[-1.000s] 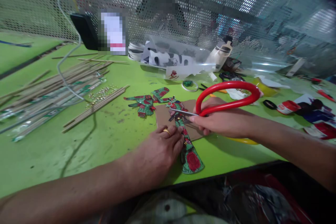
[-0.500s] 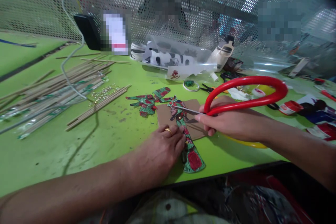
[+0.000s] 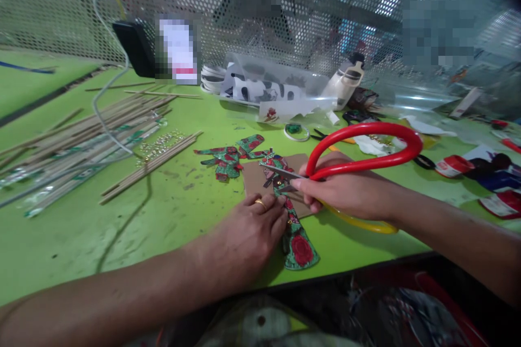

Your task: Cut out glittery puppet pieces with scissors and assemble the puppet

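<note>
My left hand [image 3: 244,233], a gold ring on one finger, presses down on a red-and-green painted puppet figure [image 3: 295,238] that lies over a brown cardboard piece [image 3: 254,179] on the green table [image 3: 171,217]. My right hand [image 3: 345,192] grips large scissors with a red handle loop [image 3: 366,146] and a yellow one underneath. The blade tips [image 3: 271,168] touch the figure's upper part. More painted cut-out pieces [image 3: 228,157] lie just left of the cardboard.
Bundles of bamboo sticks [image 3: 81,141] and a white cable [image 3: 106,97] cover the left side. Plastic sheets with prints [image 3: 268,89], a white bottle [image 3: 344,84], a tape ring [image 3: 295,131], small scissors and paint pots [image 3: 448,165] crowd the back and right. A perforated metal screen [image 3: 61,5] closes the rear.
The scissors and my right hand shifted slightly left and down towards the figure; the red loop dropped lower. My left hand stayed pressed on the figure.
</note>
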Motion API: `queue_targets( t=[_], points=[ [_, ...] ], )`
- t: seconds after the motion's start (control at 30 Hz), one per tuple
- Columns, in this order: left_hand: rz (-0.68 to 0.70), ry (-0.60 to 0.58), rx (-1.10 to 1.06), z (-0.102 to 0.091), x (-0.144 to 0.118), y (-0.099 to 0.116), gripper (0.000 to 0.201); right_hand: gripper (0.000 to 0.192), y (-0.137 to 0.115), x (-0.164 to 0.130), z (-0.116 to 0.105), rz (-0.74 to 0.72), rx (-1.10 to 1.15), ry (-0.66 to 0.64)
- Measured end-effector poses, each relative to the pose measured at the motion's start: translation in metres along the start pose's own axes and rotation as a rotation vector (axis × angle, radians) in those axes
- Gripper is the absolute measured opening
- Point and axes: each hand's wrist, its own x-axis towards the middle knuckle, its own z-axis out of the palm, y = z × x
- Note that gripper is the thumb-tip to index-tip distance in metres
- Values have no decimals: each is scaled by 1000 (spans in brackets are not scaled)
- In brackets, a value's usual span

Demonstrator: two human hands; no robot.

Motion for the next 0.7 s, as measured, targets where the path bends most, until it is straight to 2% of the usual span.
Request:
queue_targets(
  t=[0.1, 0.7],
  points=[
    [2, 2, -2, -1, 0, 0, 38, 39, 1, 1, 0, -27, -12, -12],
    [-10, 21, 26, 4, -1, 0, 35, 40, -7, 0, -1, 46, -82, 11]
  ],
)
